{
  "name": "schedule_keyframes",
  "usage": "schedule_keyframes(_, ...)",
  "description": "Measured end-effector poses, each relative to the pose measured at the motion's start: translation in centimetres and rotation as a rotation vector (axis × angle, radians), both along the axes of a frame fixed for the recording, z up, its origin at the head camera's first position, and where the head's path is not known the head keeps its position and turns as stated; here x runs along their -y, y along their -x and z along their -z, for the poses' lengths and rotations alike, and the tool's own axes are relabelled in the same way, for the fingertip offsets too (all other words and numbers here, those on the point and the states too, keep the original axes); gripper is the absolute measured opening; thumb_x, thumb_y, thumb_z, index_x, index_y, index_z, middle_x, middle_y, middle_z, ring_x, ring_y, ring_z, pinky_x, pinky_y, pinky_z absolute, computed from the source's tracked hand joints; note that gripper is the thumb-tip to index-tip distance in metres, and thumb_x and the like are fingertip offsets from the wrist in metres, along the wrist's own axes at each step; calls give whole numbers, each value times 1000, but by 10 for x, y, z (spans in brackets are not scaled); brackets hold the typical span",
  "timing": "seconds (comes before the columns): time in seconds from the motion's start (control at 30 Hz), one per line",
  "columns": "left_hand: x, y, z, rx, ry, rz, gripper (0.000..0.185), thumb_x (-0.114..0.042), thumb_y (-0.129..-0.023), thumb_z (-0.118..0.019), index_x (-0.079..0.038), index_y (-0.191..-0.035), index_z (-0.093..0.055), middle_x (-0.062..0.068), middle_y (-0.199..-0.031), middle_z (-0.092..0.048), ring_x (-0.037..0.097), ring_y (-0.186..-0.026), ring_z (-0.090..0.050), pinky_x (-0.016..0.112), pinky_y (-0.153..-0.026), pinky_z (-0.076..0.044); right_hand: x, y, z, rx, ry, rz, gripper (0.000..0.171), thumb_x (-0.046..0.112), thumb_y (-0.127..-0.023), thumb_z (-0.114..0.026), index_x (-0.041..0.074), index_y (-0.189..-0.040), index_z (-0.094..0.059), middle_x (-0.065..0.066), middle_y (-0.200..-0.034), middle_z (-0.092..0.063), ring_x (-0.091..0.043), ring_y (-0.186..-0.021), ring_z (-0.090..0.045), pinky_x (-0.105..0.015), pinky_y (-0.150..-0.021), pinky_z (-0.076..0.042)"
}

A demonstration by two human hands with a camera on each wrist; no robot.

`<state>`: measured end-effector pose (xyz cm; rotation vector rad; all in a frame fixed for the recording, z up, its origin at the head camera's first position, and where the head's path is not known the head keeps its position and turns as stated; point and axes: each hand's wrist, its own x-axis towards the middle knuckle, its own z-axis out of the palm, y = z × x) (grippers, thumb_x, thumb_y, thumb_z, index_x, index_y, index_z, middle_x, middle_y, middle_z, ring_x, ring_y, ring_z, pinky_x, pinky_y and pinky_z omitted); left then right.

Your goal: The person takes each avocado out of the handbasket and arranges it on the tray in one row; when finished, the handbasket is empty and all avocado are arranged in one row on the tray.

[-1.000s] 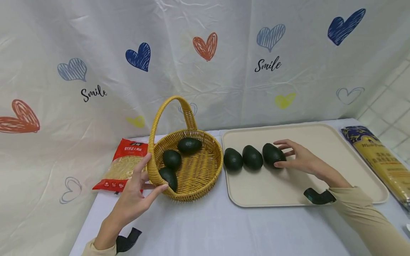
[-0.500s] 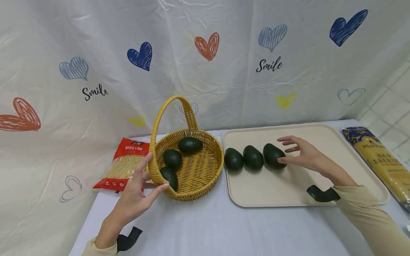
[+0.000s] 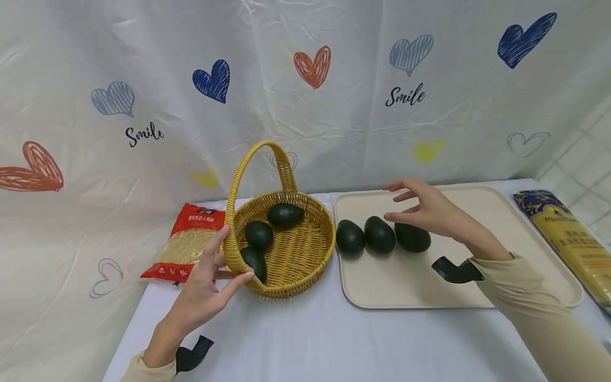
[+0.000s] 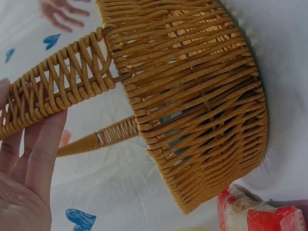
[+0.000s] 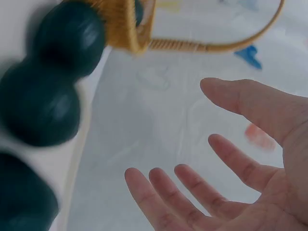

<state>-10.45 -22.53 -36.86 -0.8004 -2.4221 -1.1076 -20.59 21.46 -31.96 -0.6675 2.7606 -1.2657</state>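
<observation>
My left hand point(image 3: 200, 294) holds the lower end of the yellow wicker basket's handle point(image 3: 232, 233), thumb on one side and fingers on the other. In the basket point(image 3: 298, 260) lie three dark green avocados, one at the back point(image 3: 285, 214), one at the left point(image 3: 259, 234), one partly behind the handle point(image 3: 254, 263). Above the beige tray point(image 3: 458, 286) hovers my right hand point(image 3: 429, 207), fingers spread, holding nothing. Three avocados sit in a row on the tray: left point(image 3: 350, 237), middle point(image 3: 380, 235), and right point(image 3: 412, 237), the last partly hidden by the hand.
A red bag of pasta point(image 3: 183, 244) lies left of the basket, partly behind my left hand. Right of the tray is a yellow and blue pasta packet point(image 3: 568, 233). A white curtain point(image 3: 267, 106) printed with hearts hangs behind the white-covered table point(image 3: 305, 339).
My right hand has let go of the right avocado on the tray, then risen and moved left above the row. My left hand keeps its hold on the handle.
</observation>
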Motion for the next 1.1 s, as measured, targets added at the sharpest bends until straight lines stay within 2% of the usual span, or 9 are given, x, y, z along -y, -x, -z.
schedule_keyframes(0.07, 0, 0, 0, -1, 1, -2, 114, 14, -74, -87, -11, -165, -23, 15, -117, -68, 19, -92, -74, 26, -78, -63, 14, 4, -6, -14, 8, -43, 54, 9, -92, -81, -2, -139, -56, -24, -145, -52, -43, -126, -59, -49, -95, -59)
schedule_keyframes(0.23, 0, 2, 0, -5, 3, 5, 114, 15, -74, -87, -11, -165, -23, 14, -111, -68, 18, -90, -73, 27, -78, -63, 48, 17, -16, -48, -16, -117, 43, 7, -94, -77, -2, -133, -61, -21, -141, -60, -41, -123, -62, -55, -97, -58)
schedule_keyframes(0.37, 1, 2, 0, -8, 6, 9, 114, 14, -74, -87, -11, -165, -23, 10, -105, -70, 16, -89, -73, 26, -78, -63, 75, 28, -16, -51, -22, -175, 35, 6, -96, -75, -1, -128, -64, -20, -137, -62, -40, -121, -64, -55, -96, -58)
schedule_keyframes(0.57, 2, 1, 1, -17, -6, 29, 113, 14, -74, -87, -9, -164, -22, 5, -99, -73, 15, -87, -73, 24, -78, -63, 116, 40, -13, -36, -28, -280, 35, 5, -96, -74, -3, -128, -64, -22, -134, -62, -41, -118, -65, -51, -93, -60)
schedule_keyframes(0.7, 2, 1, 1, -13, -1, 21, 114, 14, -74, -87, -9, -164, -22, 5, -99, -73, 16, -88, -73, 25, -77, -63, 141, 48, -9, -17, -63, -327, 35, 9, -97, -73, -3, -128, -65, -22, -132, -65, -40, -114, -67, -48, -94, -59)
schedule_keyframes(0.9, 3, -1, 1, 6, 8, 3, 113, 13, -75, -87, -10, -165, -22, 10, -103, -73, 18, -90, -74, 27, -77, -63, 176, 62, -2, 32, -115, -375, 34, 10, -98, -72, -3, -128, -65, -22, -129, -67, -36, -112, -70, -41, -94, -59)
schedule_keyframes(1.0, 3, 0, 1, 10, 5, 13, 113, 13, -75, -86, -10, -165, -21, 14, -106, -73, 19, -91, -74, 28, -78, -64, 189, 68, 2, 57, -152, -383, 34, 10, -99, -71, -1, -130, -65, -23, -133, -65, -34, -113, -69, -40, -97, -58)
schedule_keyframes(1.1, 3, 1, 1, 8, 4, 22, 113, 14, -75, -86, -9, -165, -22, 12, -106, -73, 19, -92, -74, 28, -78, -64, 199, 74, 5, 65, -194, -378, 35, 12, -100, -69, -1, -133, -64, -23, -137, -63, -32, -113, -67, -40, -99, -56)
